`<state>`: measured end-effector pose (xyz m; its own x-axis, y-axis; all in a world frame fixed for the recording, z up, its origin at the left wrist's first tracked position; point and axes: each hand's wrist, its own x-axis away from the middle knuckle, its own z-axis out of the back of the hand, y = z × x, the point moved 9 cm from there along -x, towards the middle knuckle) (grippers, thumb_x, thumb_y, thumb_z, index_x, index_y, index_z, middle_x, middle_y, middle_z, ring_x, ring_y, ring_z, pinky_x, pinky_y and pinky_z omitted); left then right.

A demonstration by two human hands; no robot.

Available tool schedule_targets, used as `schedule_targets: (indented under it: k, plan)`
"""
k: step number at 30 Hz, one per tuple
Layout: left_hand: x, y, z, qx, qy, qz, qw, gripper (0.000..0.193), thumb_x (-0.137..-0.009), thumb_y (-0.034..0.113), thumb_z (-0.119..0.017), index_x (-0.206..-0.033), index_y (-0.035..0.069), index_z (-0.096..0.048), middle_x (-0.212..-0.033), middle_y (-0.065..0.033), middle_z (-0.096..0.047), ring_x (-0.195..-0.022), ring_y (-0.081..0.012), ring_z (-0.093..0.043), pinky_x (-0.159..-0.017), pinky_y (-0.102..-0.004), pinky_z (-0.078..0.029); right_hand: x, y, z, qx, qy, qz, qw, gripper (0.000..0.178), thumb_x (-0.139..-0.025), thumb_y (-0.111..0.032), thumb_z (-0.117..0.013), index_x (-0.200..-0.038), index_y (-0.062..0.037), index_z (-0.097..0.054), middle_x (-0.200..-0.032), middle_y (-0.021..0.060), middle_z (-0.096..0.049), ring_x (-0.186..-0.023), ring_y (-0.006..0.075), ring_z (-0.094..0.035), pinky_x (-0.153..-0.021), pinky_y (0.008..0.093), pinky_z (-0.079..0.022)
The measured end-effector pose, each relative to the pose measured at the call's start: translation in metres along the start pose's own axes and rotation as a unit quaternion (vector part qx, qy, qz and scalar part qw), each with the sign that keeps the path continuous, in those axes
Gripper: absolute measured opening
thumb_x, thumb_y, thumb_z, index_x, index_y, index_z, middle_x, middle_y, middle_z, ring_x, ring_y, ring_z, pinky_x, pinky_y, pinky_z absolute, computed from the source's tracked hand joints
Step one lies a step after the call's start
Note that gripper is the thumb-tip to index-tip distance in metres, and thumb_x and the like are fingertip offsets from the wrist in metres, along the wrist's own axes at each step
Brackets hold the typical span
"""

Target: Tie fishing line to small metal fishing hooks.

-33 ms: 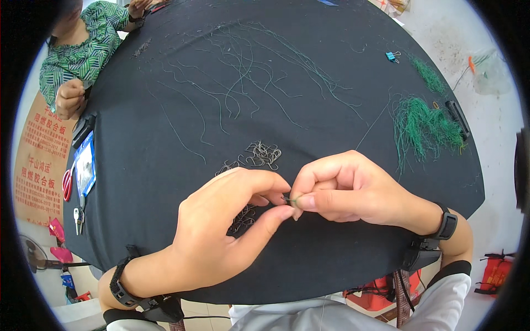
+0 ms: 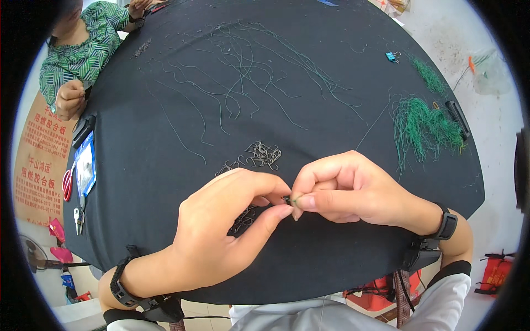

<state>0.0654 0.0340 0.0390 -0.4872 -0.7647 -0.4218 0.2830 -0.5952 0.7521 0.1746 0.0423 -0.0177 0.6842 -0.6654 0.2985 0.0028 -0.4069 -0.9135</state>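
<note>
Over the near middle of the table, my right hand (image 2: 345, 190) is closed, pinching a small dark fishing hook (image 2: 286, 199) with green thread between thumb and forefinger. My left hand (image 2: 229, 215) curves around from the other side. Its thumb and fingertips stand slightly apart at the hook's free end, close to my right fingertips. Behind and partly under my left hand lies a pile of loose fishing hooks (image 2: 262, 155), some hidden by that hand.
Green thread lengths (image 2: 243, 77) spread across the black-covered table (image 2: 342, 265). On the right are green thread bundles (image 2: 422, 129) and a blue binder clip (image 2: 392, 57). Red-handled scissors (image 2: 67, 185) and a blue packet (image 2: 85, 165) lie left. Another person (image 2: 83, 55) sits far left.
Almost nothing differs. The hook and green thread at my fingertips have shifted very slightly; both hands keep their places.
</note>
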Motion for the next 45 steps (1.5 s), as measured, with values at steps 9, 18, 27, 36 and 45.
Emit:
schedule_targets:
  k: [9, 18, 27, 36, 45]
  plan:
    - [-0.002, 0.002, 0.004, -0.01, 0.004, -0.025, 1.0, 0.01, -0.078, -0.007, -0.065, -0.086, -0.004, -0.061, -0.087, -0.0137, -0.064, -0.079, -0.0189, -0.063, -0.07, -0.0268, -0.05, 0.0, -0.003, -0.002, 0.029, -0.017, 0.025, 0.999, 0.013, -0.093, -0.011, -0.056, -0.095, -0.0006, -0.063, -0.067, -0.0054, -0.053, -0.056, -0.0004, -0.041, -0.048, 0.018, -0.029]
    - [0.004, -0.018, -0.001, 0.11, 0.016, 0.089, 0.99, 0.007, -0.083, -0.007, -0.06, -0.089, -0.004, -0.06, -0.086, -0.0103, -0.06, -0.077, -0.0146, -0.061, -0.07, -0.0247, -0.051, -0.001, -0.007, -0.001, 0.07, -0.002, 0.055, 0.996, 0.011, -0.092, -0.005, -0.055, -0.095, 0.0003, -0.063, -0.081, -0.003, -0.061, -0.064, 0.0003, -0.045, -0.054, 0.0176, -0.034]
    - [0.007, -0.023, 0.0, 0.148, -0.005, 0.137, 0.979, 0.007, -0.089, -0.004, -0.056, -0.096, -0.005, -0.057, -0.095, -0.0097, -0.058, -0.087, -0.013, -0.059, -0.079, -0.0252, -0.05, -0.002, -0.003, -0.003, 0.057, -0.011, 0.034, 0.998, 0.013, -0.094, -0.011, -0.055, -0.097, -0.0004, -0.062, -0.069, -0.0044, -0.056, -0.055, 0.0001, -0.042, -0.049, 0.0178, -0.031]
    - [0.001, -0.03, 0.011, 0.203, 0.036, 0.174, 0.963, 0.01, -0.091, 0.001, -0.057, -0.099, -0.004, -0.06, -0.093, -0.0077, -0.061, -0.085, -0.0129, -0.061, -0.076, -0.0253, -0.051, 0.005, -0.022, 0.0, 0.176, 0.072, 0.09, 0.978, 0.012, -0.094, -0.011, -0.055, -0.095, -0.0001, -0.06, -0.062, 0.0, -0.058, -0.051, 0.0038, -0.051, -0.046, 0.0189, -0.039]
    - [-0.014, -0.076, 0.123, -0.045, 0.138, 0.139, 0.98, 0.01, -0.09, 0.009, -0.059, -0.092, -0.001, -0.062, -0.079, -0.0026, -0.063, -0.076, -0.0091, -0.061, -0.072, -0.0238, -0.051, 0.006, -0.049, 0.003, 0.397, 0.151, 0.09, 0.901, 0.013, -0.087, -0.009, -0.06, -0.08, 0.0014, -0.064, -0.059, 0.0035, -0.063, -0.051, 0.0044, -0.055, -0.047, 0.0216, -0.041]
